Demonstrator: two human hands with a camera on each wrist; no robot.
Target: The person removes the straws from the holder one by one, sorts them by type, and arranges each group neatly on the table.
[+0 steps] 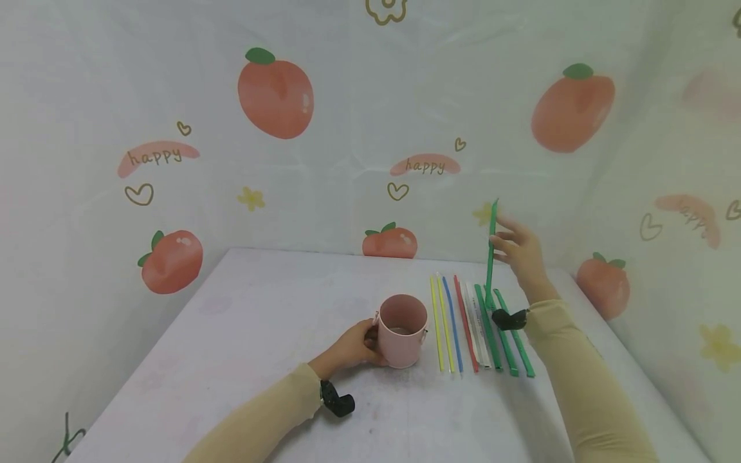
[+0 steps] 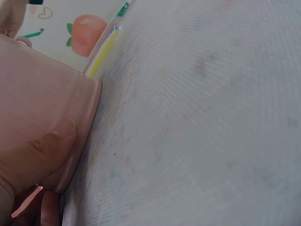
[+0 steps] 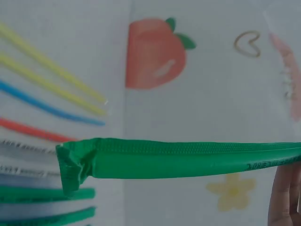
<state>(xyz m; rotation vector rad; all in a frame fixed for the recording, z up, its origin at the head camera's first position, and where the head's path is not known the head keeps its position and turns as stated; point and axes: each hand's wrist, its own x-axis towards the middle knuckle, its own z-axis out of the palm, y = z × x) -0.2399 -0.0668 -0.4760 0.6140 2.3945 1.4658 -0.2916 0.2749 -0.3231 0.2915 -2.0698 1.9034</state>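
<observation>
My left hand grips the lower left side of a small pink pail, which stands upright on the table. In the left wrist view the thumb presses along the pail's wall near its base. My right hand pinches a green paper-wrapped straw and holds it nearly upright above the row of straws. The right wrist view shows the crimped lower end of this green wrapper close up. The inside of the pail looks bare in the head view.
Right of the pail lie two yellow straws, a blue straw, a red straw, white-wrapped straws and several green-wrapped straws, side by side. A printed cloth wall rises behind the white table.
</observation>
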